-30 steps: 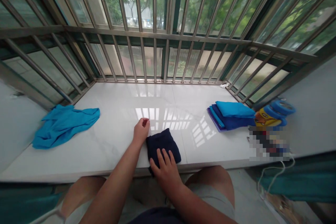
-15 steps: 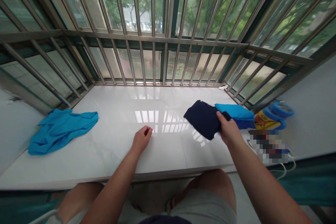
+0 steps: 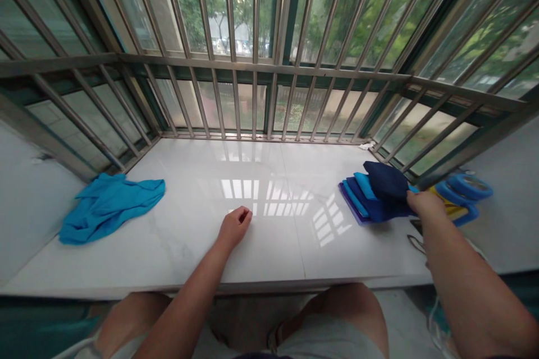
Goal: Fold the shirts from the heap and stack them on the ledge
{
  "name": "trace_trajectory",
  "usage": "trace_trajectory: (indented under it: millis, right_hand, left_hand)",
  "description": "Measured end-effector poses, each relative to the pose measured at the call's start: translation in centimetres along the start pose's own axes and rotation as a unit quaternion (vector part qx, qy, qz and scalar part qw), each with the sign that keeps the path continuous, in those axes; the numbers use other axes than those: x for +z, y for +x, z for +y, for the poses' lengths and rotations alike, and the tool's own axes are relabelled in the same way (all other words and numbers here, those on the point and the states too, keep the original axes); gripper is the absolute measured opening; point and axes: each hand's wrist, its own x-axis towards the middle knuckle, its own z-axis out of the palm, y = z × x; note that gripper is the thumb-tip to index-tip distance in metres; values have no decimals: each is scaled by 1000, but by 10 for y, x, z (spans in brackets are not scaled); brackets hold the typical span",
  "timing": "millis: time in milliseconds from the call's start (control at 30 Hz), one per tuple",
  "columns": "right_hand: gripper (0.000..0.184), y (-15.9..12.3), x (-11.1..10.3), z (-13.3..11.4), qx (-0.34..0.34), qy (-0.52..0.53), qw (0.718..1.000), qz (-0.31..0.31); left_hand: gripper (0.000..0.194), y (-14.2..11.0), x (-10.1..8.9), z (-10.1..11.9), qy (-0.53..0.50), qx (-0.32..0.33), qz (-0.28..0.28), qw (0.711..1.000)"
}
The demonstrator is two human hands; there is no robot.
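Note:
My right hand point(image 3: 426, 206) is at the right end of a stack of folded cloths point(image 3: 357, 202), its fingertips pinching the edge of a folded navy cloth point(image 3: 386, 182). That navy cloth lies on top of the stack, with light blue, darker blue and purple layers showing beneath it. My left hand point(image 3: 234, 228) rests curled on the white marble sill point(image 3: 278, 247), holding nothing. Far to its left lies a crumpled turquoise cloth point(image 3: 110, 208), which neither hand touches.
Stainless steel window bars and glass point(image 3: 256, 101) bound the sill's far side. Blue rolls of tape point(image 3: 465, 188) and a yellow package point(image 3: 452, 207) sit beyond my right hand. A thin dark loop point(image 3: 416, 244) lies near my right forearm.
The navy cloth has moved from in the air in my right hand down onto the stack. My right hand has moved right. My left hand has barely moved.

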Motion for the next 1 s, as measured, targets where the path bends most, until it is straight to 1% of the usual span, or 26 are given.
trace_trajectory:
  millis: [67,100,133,167,233,267,333,367,400,467,500,533,567,600,633,667,700,733,767,800,833,867,933,1000]
  right_hand:
    - [60,5,4,5,67,-15,998,17]
    - [64,6,7,4,67,-12,997,36]
    - [68,5,10,0,34,-7,998,59]
    - [72,3,15,-7,-16,-2,997,77]
    - [75,-12,27,-27,-117,8,989,89]
    - [75,-25,34,-39,-162,12,983,85]
    - [71,-65,53,-63,-250,19,966,64]
    - [69,-91,64,-71,-289,23,955,57]
    - [66,-120,76,-78,-333,26,942,34]
    - [58,-181,102,-83,-397,20,918,-16]
    - [56,-210,116,-82,-427,9,903,-57]
    - [56,-237,128,-79,-449,-1,889,-85]
    - [57,-261,139,-77,-465,-4,880,-96]
    - [58,-281,149,-74,-471,-12,875,-111]
    - [58,-296,156,-73,-469,-19,875,-117]
    - [58,-307,161,-72,-460,-25,879,-122]
    - [57,-315,163,-73,-448,-30,885,-126]
    - [56,-320,164,-75,-434,-34,891,-129]
    - [56,-322,164,-77,-421,-37,896,-133]
    - [55,-323,164,-79,-411,-38,900,-138]
    - [55,-322,163,-81,-405,-38,903,-142]
    - [54,-322,162,-83,-401,-37,904,-147]
    - [54,-320,161,-83,-398,-33,904,-154]
    - [54,-319,160,-82,-397,-27,903,-160]
  left_hand:
    - [32,0,2,-1,7,7,-1,1000]
    - [31,0,3,-1,10,9,-1,1000]
    - [31,-1,4,0,11,11,-1,1000]
    - [30,-2,6,1,12,12,0,1000]
    - [29,-3,8,2,13,11,8,1000]
    - [28,-3,6,0,13,8,13,1000]
    - [25,-2,-4,-8,18,2,32,999]
    - [22,-2,-14,-15,31,6,45,998]
    - [21,-1,-29,-25,55,13,64,996]
    - [24,-2,-70,-51,142,28,120,982]
    - [29,-2,-94,-66,192,10,155,969]
    - [36,-3,-120,-81,242,-23,189,951]
    - [45,-4,-145,-95,292,-68,227,927]
    - [54,-5,-168,-107,334,-120,261,898]
    - [61,-5,-189,-117,363,-171,282,871]
    - [63,-6,-205,-124,380,-217,281,855]
    - [62,-6,-217,-128,388,-251,259,848]
    - [57,-4,-224,-130,389,-273,228,849]
    - [52,-2,-226,-129,386,-283,193,856]
    - [48,1,-223,-127,382,-281,161,866]
    - [47,5,-216,-122,378,-271,138,874]
    - [47,9,-205,-117,375,-257,123,882]
    - [48,16,-173,-102,369,-218,95,898]
    - [51,16,-131,-81,359,-168,61,916]
